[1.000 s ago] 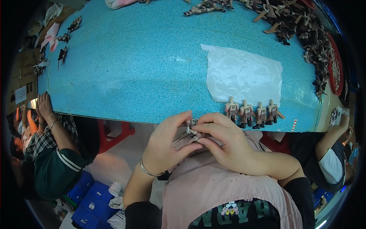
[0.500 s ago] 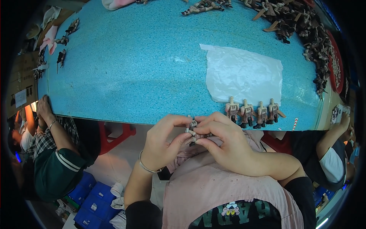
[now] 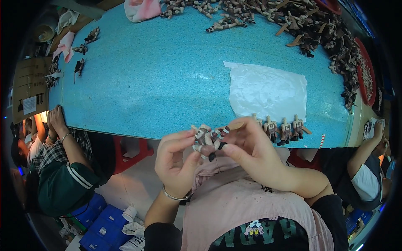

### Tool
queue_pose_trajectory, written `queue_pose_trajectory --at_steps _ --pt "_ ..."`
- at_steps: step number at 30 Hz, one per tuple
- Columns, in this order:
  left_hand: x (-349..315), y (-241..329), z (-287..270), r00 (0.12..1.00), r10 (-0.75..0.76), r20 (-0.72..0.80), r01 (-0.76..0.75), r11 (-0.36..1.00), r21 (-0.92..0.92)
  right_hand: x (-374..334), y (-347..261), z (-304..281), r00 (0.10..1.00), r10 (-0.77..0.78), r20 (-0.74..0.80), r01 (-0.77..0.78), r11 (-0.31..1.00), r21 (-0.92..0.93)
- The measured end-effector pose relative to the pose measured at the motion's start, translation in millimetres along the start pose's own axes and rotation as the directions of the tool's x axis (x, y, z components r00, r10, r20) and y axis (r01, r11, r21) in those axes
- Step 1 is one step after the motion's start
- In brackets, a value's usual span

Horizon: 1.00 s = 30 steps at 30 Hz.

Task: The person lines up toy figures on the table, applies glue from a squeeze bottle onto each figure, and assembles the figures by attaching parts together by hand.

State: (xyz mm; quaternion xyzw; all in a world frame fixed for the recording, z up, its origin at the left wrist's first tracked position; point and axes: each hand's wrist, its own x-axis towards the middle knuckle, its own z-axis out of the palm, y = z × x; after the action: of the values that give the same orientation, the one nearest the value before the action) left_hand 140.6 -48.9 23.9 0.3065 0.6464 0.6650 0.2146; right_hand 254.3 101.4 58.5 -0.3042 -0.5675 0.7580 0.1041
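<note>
Just past the table's near edge, I hold a small toy figure (image 3: 205, 140) in beige, brown and black between both hands. My left hand (image 3: 175, 157) pinches one side of it with thumb and fingertips. On the opposite side, my right hand (image 3: 255, 152) has its thumb and curled fingers closed on the figure's dark end. A flat tan piece (image 3: 234, 126) shows by the right fingers; whether it joins the figure I cannot tell. Similar figures (image 3: 285, 130) form a row at the table edge beyond my right hand, which partly covers one of them.
A white sheet (image 3: 268, 92) lies on the blue table (image 3: 146, 83). Many figures (image 3: 307, 42) are heaped along the far and right sides, near a red basin (image 3: 368, 88). Scattered figures (image 3: 79, 67) lie at left. Other people sit on both sides; a striped stick (image 3: 322, 141) lies at right.
My hands have moved apart a little, and the figure shows more fully between them. The right fingers now overlap the row's left end. The whole view has shifted, with more of the far table showing.
</note>
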Motion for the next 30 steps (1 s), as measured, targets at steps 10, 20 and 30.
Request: queue_pose_trajectory --at_steps 10,20,30 --pt "11 7 4 0.963 -0.167 0.211 0.212 0.954 -0.211 0 4 -15 0.917 -0.014 0.399 -0.021 0.996 0.083" --pt "20 8 -4 0.765 -0.281 0.580 0.570 0.716 -0.404 2 6 -22 0.892 -0.112 0.439 0.197 0.968 -0.153" --pt "6 10 12 0.920 -0.285 0.270 0.369 0.860 -0.353 -4 15 -9 0.941 -0.248 0.231 0.280 0.953 -0.118"
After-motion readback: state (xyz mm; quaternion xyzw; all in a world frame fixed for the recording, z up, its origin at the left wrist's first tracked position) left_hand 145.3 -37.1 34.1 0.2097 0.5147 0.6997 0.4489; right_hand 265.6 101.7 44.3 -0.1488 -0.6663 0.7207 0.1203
